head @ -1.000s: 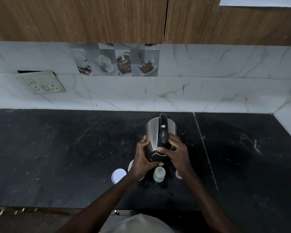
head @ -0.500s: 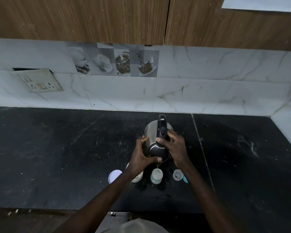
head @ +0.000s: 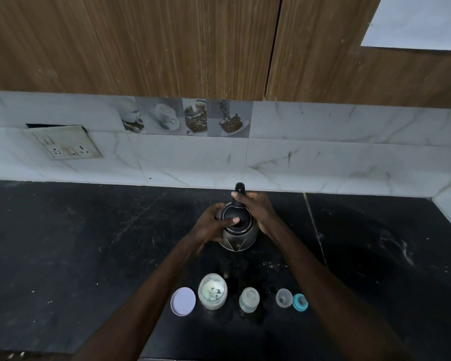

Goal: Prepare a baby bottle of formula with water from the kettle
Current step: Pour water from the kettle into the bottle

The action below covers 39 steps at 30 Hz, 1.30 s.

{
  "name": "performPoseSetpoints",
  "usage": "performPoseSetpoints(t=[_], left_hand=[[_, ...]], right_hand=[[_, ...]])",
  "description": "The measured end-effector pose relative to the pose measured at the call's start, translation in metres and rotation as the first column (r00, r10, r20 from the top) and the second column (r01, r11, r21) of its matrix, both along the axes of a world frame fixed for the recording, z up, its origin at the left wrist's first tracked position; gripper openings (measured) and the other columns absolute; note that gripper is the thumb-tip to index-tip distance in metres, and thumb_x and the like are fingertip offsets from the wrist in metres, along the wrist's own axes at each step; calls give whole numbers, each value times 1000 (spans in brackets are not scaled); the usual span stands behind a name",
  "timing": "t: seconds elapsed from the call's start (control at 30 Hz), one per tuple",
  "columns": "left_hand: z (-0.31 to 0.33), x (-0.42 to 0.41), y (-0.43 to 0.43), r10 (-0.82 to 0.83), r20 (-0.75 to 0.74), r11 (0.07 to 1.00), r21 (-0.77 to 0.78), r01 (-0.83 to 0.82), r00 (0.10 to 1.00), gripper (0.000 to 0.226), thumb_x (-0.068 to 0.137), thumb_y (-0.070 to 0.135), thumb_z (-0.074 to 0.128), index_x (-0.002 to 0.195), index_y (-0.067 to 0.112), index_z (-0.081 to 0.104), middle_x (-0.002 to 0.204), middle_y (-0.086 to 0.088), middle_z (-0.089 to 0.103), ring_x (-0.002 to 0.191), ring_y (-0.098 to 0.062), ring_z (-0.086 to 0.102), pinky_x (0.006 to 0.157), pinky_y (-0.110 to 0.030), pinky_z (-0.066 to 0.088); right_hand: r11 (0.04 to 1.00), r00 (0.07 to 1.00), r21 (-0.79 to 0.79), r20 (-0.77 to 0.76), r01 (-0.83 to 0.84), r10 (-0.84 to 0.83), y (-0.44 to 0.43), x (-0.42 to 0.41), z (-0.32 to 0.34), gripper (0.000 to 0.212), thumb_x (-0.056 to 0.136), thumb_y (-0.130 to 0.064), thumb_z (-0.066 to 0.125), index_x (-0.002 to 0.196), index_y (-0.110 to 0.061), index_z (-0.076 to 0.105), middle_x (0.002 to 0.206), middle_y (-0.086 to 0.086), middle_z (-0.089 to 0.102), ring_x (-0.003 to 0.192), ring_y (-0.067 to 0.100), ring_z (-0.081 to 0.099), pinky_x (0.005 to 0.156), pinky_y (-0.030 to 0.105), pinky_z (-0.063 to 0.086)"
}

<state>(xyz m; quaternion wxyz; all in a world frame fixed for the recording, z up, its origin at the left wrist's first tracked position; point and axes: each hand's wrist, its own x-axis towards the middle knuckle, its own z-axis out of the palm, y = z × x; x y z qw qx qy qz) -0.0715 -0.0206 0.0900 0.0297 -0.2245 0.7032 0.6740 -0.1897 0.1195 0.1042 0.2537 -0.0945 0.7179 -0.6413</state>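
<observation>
A steel kettle (head: pixel 238 237) with a black lid stands upright toward the back of the black counter (head: pixel 76 243), spout facing me. My right hand (head: pixel 257 208) grips its black handle at the rear. My left hand (head: pixel 211 226) holds its left side, thumb lying across the lid. Nearer me, the small clear baby bottle (head: pixel 249 299) stands open and apart from the kettle. Left of it is an open formula jar (head: pixel 212 290) with pale powder inside.
A white jar lid (head: pixel 182 301) lies left of the jar. A clear cap (head: pixel 283 297) and a blue teat ring (head: pixel 300 302) lie right of the bottle. A tiled wall with a socket plate (head: pixel 65 145) backs the counter; wooden cupboards hang above.
The kettle was tipped over the bottle's mouth; both hands have carried it back from the bottle and it now stands upright. The bottle, jar and caps stayed put.
</observation>
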Motion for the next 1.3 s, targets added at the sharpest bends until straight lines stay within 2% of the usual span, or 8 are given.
performPoseSetpoints(t=[0.13,0.47,0.63,0.77,0.87,1.0,1.13,1.3], left_hand=[[0,-6,-11,-30,64,1000,-3,30,998,50,82,41,89,123,29,63,115,0,78,89,-15,76,68,-41,64],[-7,-20,-16,-69,124,997,-12,71,990,39,84,43,86,115,26,68,100,2,79,78,-12,74,60,-35,61],[-4,-39,-22,-93,149,994,-45,101,984,50,83,52,84,119,20,71,87,5,76,61,-5,69,53,-30,60],[0,-49,-25,-57,160,998,-29,63,986,45,88,45,82,119,14,69,66,14,70,50,0,63,47,-25,55],[1,-55,-26,-50,169,998,-19,54,984,40,90,43,81,116,15,69,70,11,71,49,0,64,46,-25,54],[1,-59,-27,-36,192,999,-26,41,981,32,91,45,79,107,20,67,90,0,74,64,-9,68,52,-29,59],[-1,-65,-28,-37,213,999,-7,39,976,37,88,48,81,107,20,66,103,-4,76,84,-20,71,63,-36,62],[-3,-59,-28,38,192,999,-45,-30,981,59,79,58,85,107,8,70,90,-4,71,78,-20,69,79,-54,65]], right_hand=[[1000,997,-3,72,13,-13,-10,-9,-9,31,83,-36,88,78,-9,74,79,14,74,71,24,70,70,35,55],[998,988,52,149,28,-35,-17,-26,-32,37,80,-39,89,79,-5,74,80,18,74,70,25,70,68,34,55],[998,987,51,156,36,-43,-23,-42,-33,53,84,-38,86,102,10,75,99,24,78,81,29,74,78,39,59],[991,989,123,127,57,-73,-29,-57,-31,45,81,-44,88,76,-3,70,76,14,72,68,24,68,67,33,54],[986,990,153,110,66,-83,-36,-62,-30,46,81,-47,87,75,-6,68,72,12,69,65,22,66,64,30,52],[983,991,174,109,55,-75,-40,-68,-37,53,80,-50,87,82,0,71,75,19,70,69,24,68,67,34,52],[976,991,216,115,39,-65,-35,-74,-41,74,85,-60,78,100,13,74,93,23,78,82,31,75,75,40,58],[966,980,172,17,193,-199,9,-45,-32,47,103,-48,61,118,-6,74,113,9,76,100,20,71,82,33,48]])
